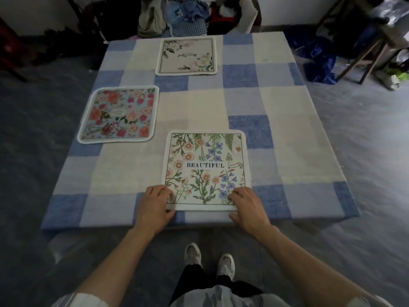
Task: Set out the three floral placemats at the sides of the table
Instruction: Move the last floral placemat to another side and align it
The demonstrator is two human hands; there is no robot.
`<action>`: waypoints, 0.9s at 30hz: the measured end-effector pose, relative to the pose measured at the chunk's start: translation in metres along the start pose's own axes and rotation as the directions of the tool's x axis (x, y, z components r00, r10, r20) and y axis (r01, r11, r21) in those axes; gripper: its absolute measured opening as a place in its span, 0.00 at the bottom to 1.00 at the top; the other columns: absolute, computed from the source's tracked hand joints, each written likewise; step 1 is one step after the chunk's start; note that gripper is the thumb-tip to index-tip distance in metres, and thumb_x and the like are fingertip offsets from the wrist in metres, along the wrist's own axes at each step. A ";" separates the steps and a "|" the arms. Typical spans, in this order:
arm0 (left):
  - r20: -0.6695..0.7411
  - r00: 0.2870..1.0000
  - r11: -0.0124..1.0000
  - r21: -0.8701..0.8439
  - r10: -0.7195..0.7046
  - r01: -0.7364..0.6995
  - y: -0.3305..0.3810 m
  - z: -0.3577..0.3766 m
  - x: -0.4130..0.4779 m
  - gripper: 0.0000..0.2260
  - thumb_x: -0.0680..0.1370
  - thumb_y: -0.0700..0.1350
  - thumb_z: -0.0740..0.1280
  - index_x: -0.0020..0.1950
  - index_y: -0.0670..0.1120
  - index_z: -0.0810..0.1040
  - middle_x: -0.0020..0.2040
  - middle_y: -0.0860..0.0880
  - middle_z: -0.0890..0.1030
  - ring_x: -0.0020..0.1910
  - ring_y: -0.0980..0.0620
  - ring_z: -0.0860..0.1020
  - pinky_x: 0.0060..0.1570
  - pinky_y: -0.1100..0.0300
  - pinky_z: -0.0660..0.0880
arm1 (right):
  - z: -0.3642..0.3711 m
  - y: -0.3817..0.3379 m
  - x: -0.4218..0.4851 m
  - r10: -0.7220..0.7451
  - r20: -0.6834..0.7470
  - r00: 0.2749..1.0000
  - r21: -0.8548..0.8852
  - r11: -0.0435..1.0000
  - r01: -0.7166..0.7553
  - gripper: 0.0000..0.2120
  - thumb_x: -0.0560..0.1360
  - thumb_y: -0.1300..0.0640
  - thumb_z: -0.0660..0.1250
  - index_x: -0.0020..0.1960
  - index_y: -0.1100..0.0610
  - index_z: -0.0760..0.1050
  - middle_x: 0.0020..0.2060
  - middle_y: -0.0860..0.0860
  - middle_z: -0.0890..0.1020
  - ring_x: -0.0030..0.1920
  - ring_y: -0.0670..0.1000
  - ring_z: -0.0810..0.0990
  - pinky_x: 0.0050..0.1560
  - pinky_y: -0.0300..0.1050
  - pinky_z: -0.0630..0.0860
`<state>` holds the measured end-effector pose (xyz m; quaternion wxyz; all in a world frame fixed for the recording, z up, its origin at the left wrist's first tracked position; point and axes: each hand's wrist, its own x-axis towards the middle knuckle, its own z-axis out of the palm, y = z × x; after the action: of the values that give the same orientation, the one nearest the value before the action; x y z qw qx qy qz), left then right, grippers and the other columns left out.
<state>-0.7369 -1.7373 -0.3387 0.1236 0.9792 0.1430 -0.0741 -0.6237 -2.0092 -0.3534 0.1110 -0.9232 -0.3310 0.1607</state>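
Note:
Three floral placemats lie flat on the blue-and-cream checked table (pixel 287 151). The white mat printed "BEAUTIFUL" (pixel 205 167) sits at the near edge in front of me. My left hand (pixel 155 207) pinches its near left corner, fingers on top and thumb at the edge. My right hand (pixel 247 209) holds its near right corner the same way. A light blue mat with red and pink roses (pixel 119 115) lies at the left side. A cream mat with pale flowers and script (pixel 187 55) lies at the far side.
Piled clothes and bags (pixel 177 14) stand just behind the table's far edge. A blue plastic bag (pixel 318 60) and wooden legs (pixel 367 60) are on the floor at the far right. My feet in white shoes (pixel 210 260) stand close to the table's near edge.

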 end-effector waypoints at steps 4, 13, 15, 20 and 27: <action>0.037 0.998 0.998 -0.019 0.060 -0.059 -0.011 0.005 0.000 0.23 0.61 0.49 0.80 0.54 0.48 0.79 0.57 0.47 0.79 0.56 0.45 0.74 0.53 0.51 0.75 | 0.002 -0.004 0.001 0.012 -0.012 1.000 -0.059 0.998 -0.013 0.24 0.69 0.49 0.73 0.63 0.51 0.74 0.62 0.51 0.73 0.64 0.54 0.69 0.66 0.52 0.67; 0.025 0.901 0.899 0.057 0.433 -0.434 -0.020 -0.003 0.014 0.09 0.65 0.41 0.77 0.42 0.44 0.81 0.44 0.46 0.83 0.40 0.42 0.79 0.38 0.51 0.78 | -0.001 -0.011 -0.001 -0.112 -0.032 0.993 -0.125 0.986 0.107 0.10 0.73 0.59 0.69 0.54 0.58 0.77 0.53 0.54 0.79 0.55 0.55 0.74 0.51 0.51 0.78; -0.020 0.892 0.892 0.035 0.452 -0.451 -0.022 -0.004 0.011 0.07 0.67 0.40 0.76 0.42 0.43 0.81 0.42 0.45 0.82 0.39 0.43 0.78 0.36 0.52 0.77 | 0.000 -0.013 -0.002 -0.103 -0.033 0.994 -0.136 0.986 0.098 0.10 0.73 0.58 0.69 0.54 0.57 0.77 0.52 0.53 0.79 0.54 0.54 0.75 0.50 0.51 0.78; -0.098 0.876 0.881 0.028 0.473 -0.472 -0.021 -0.007 0.008 0.06 0.68 0.38 0.76 0.40 0.42 0.80 0.38 0.43 0.80 0.36 0.42 0.77 0.32 0.53 0.75 | 0.002 -0.019 -0.002 -0.101 -0.051 0.994 -0.132 0.987 0.094 0.09 0.71 0.59 0.70 0.51 0.56 0.76 0.50 0.53 0.78 0.51 0.55 0.75 0.46 0.52 0.77; -0.118 0.875 0.881 0.003 0.470 -0.473 -0.020 -0.004 0.000 0.05 0.68 0.35 0.75 0.38 0.40 0.81 0.37 0.42 0.80 0.35 0.42 0.78 0.32 0.52 0.77 | 0.006 -0.022 -0.008 -0.069 -0.081 0.994 -0.109 0.992 0.060 0.16 0.64 0.65 0.76 0.48 0.56 0.76 0.46 0.52 0.78 0.46 0.55 0.76 0.41 0.49 0.76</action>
<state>-0.7422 -1.7177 -0.3398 0.1420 0.9855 -0.0917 0.0169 -0.6440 -1.9970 -0.3504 0.0805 -0.9226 -0.3638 0.0999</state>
